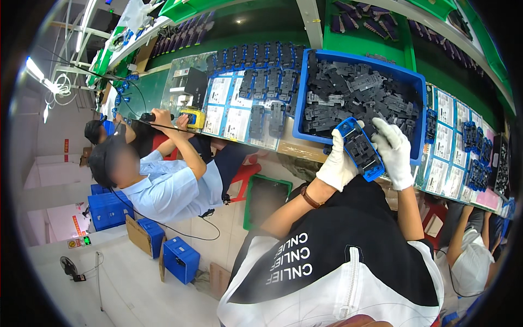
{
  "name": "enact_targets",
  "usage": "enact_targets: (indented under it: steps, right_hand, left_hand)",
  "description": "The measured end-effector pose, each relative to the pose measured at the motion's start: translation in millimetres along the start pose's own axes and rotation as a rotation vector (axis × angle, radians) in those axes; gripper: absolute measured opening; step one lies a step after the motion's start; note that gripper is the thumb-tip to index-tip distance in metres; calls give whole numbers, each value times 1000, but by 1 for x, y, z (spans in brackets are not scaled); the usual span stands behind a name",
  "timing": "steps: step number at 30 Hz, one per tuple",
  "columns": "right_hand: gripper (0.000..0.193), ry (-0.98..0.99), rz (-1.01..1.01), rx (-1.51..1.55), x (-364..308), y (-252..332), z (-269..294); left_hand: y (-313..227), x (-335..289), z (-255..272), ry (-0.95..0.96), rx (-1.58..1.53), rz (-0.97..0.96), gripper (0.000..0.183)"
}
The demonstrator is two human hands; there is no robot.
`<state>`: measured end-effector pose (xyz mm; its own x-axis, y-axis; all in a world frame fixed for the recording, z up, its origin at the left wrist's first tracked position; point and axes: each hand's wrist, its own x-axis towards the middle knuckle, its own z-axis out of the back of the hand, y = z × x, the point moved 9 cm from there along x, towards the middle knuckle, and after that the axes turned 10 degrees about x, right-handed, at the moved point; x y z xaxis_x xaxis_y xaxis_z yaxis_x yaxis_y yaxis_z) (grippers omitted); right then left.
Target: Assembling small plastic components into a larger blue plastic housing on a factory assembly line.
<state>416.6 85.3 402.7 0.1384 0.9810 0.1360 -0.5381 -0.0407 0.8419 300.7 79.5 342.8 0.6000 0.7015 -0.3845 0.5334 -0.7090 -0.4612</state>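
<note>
My left hand [338, 168], in a white glove, grips a blue toy car body [375, 173] by its left side, in front of the bin. A black plastic chassis plate [360, 148] sits inside the body, underside facing up. Along the body's right side is my right hand [395, 152], also gloved, its fingers stretched apart toward the bin; whether it touches the body is unclear. Just beyond both hands stands a blue bin [357, 55] piled with loose black chassis plates [348, 87].
Left of the bin, rows of blue-and-black car assemblies [264, 82] lie over white printed sheets [218, 92] on the bench. More assemblies [475, 158] lie at the right. A co-worker in light blue [163, 185] sits at the left near a yellow fixture [194, 118]; another person [471, 256] is at the right.
</note>
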Motion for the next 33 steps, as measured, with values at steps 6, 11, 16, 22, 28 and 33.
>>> enact_targets:
  steps: [6,11,16,22,28,33]
  right_hand:
    - [41,46,345,-240,-1,36,-5]
    - [41,233,400,-219,-11,31,-14]
    - [41,142,410,-265,-19,38,-16]
    - [27,-142,471,-194,-20,26,-14]
    - [45,-313,392,-9,-34,68,27]
    - [60,-106,489,-185,-44,93,-12]
  left_hand:
    - [10,4,7,17,-108,-17,76]
    - [4,-1,14,-100,-136,-54,72]
    - [-3,-8,9,-74,-169,-97,67]
    - [4,-9,3,1,-138,-72,71]
    - [2,-2,28,-57,-139,-169,80]
    - [-3,-3,19,-69,-103,-187,80]
